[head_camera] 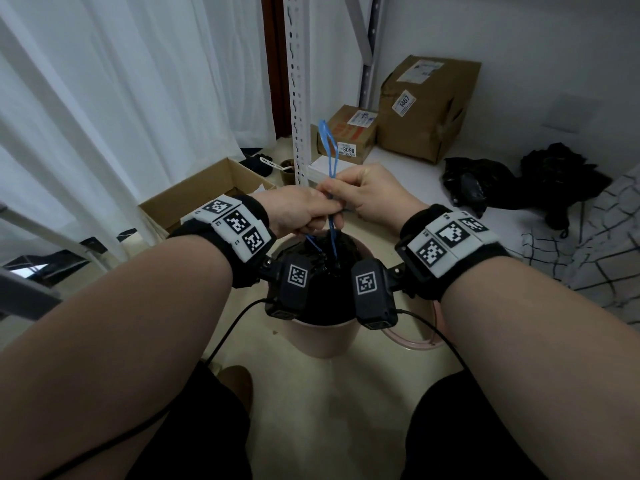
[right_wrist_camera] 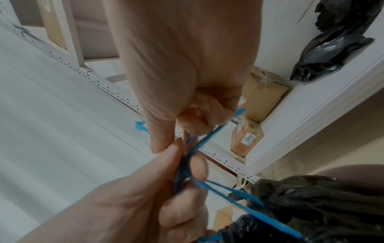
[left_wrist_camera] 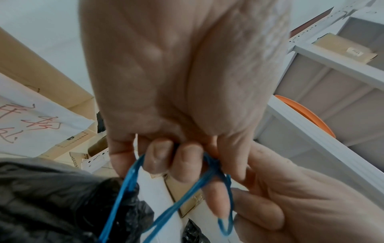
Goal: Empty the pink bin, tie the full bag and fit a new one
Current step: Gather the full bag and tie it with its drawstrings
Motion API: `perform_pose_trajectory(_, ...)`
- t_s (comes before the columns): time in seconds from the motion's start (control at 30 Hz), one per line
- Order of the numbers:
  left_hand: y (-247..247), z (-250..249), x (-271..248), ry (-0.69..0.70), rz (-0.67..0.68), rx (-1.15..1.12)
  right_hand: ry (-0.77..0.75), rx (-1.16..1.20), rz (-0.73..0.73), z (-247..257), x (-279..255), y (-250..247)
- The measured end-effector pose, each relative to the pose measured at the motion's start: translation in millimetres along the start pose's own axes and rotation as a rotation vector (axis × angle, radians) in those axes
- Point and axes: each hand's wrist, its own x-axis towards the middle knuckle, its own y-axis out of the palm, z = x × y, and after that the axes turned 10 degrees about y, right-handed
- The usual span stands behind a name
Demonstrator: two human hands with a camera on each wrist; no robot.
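Note:
The pink bin stands on the floor between my knees, with a full black bag in it. Blue drawstrings rise from the bag's gathered mouth, and one loop sticks up above my hands. My left hand pinches the strings just above the bag, and my right hand grips them right beside it. In the left wrist view the left hand's fingers curl round the blue drawstrings above the black bag. In the right wrist view the right hand pinches the crossed blue drawstrings.
A white metal shelf post rises just behind my hands. Cardboard boxes and crumpled black bags lie on the low shelf. An open carton sits on the floor at left, by a white curtain. A pink ring lies beside the bin.

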Motion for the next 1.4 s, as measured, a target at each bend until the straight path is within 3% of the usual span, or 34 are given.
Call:
perform_pose_trajectory(0.17,-6,4,1,0.001,-0.113,-0.064,0.215,0.069,0.030,-2,-5,0)
perform_pose_trajectory(0.33,-13,8,-3,-0.034,-0.203,-0.110,0.214,-0.099,-0.087,-8,1,-9)
perform_pose_trajectory(0.47,-14,6,-5,-0.020,-0.239,-0.146,0.318,-0.013,0.042,-11,0,-13)
perform_pose_trajectory(0.6,-17,3,-7,-0.031,-0.240,-0.181,0.378,-0.120,0.181,-10,-7,-16)
perform_pose_trajectory(0.77,-17,2,-7,-0.054,-0.240,-0.187,0.373,-0.131,0.040,-13,-5,-22)
perform_pose_trajectory(0.97,-15,-1,-9,-0.012,-0.219,-0.155,0.307,-0.158,0.241,-11,-7,-11)
perform_pose_trajectory(1.1,-14,-2,-12,0.064,-0.215,-0.049,0.276,-0.118,0.321,-5,-15,0)
perform_pose_trajectory(1.3,-12,-1,-12,0.111,-0.302,0.330,0.344,-0.130,0.298,-3,-14,7)
perform_pose_trajectory(1.4,-10,2,-10,0.138,-0.337,0.373,0.360,-0.058,0.298,-3,-13,7)
